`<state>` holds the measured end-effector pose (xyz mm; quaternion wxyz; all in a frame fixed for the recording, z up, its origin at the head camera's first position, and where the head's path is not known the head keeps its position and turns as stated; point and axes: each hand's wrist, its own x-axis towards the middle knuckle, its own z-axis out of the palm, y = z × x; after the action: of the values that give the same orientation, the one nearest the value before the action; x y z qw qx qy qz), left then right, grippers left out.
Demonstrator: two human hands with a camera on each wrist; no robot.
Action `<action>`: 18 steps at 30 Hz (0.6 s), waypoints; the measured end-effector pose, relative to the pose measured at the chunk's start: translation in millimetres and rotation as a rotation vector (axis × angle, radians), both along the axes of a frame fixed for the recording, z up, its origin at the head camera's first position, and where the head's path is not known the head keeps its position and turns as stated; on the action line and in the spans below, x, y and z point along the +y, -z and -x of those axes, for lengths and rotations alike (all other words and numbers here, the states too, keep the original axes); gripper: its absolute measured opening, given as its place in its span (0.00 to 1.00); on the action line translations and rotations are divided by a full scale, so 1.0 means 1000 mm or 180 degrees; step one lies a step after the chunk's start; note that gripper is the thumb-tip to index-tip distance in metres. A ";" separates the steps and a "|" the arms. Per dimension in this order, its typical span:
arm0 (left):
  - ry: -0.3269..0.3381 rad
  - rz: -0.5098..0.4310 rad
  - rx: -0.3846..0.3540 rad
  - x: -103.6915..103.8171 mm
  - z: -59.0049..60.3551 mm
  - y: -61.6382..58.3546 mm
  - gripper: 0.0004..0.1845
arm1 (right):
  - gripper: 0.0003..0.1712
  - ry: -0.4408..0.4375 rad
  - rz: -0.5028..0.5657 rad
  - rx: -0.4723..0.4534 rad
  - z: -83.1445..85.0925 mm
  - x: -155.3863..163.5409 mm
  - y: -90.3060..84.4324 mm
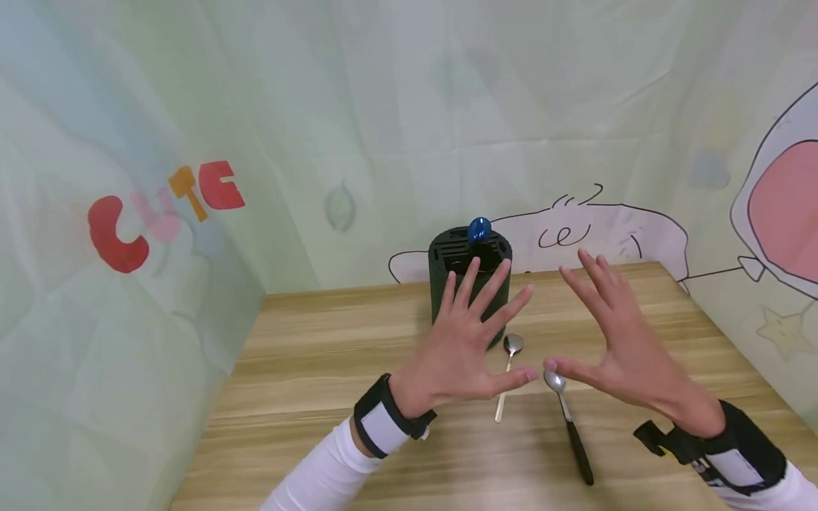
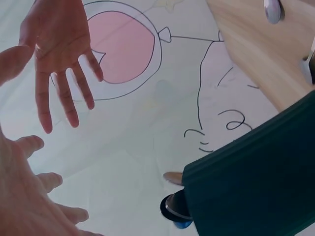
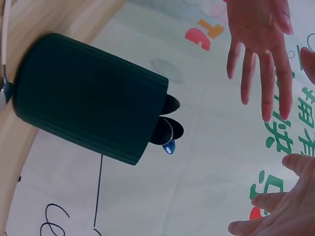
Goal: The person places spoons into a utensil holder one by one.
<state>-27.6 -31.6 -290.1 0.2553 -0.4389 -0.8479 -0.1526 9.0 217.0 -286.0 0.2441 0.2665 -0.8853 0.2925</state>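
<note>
My left hand (image 1: 456, 348) is held above the table with its fingers spread, holding nothing. It overlaps the front of a dark ribbed utensil holder (image 1: 437, 284), which has a slotted top. To the right, my right hand (image 1: 633, 348) is likewise raised and spread, palm turned toward the left one. A shiny blue spoon bowl (image 1: 479, 231) sticks up from the holder; dark rounded ends (image 3: 170, 104) show beside it in the right wrist view. Between the hands lie a small silver spoon (image 1: 513, 345) with a pale handle and a spoon with a black handle (image 1: 579, 452), its bowl by my right thumb.
The wood-grain table (image 1: 307, 355) ends at a pale printed curtain (image 1: 358, 128) behind and at both sides. The holder stands near the table's back edge. Black straps (image 1: 386, 419) circle both wrists over white sleeves.
</note>
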 end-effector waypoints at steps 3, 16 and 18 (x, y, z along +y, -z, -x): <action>0.0011 0.0079 -0.0060 0.004 -0.003 0.008 0.55 | 0.64 0.0042 -0.0021 0.0039 -0.009 0.002 0.011; 0.0125 0.0225 -0.0284 0.024 -0.011 0.044 0.54 | 0.65 0.0348 0.0024 -0.0052 -0.041 0.013 0.053; 0.0121 0.0288 -0.0298 0.028 -0.011 0.049 0.54 | 0.66 0.0418 0.0019 -0.0103 -0.044 0.014 0.059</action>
<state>-16.5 -3.6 -338.9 0.1922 -0.4585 -0.8564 -0.1392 52.6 231.0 -344.8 0.2493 0.2023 -0.9039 0.2828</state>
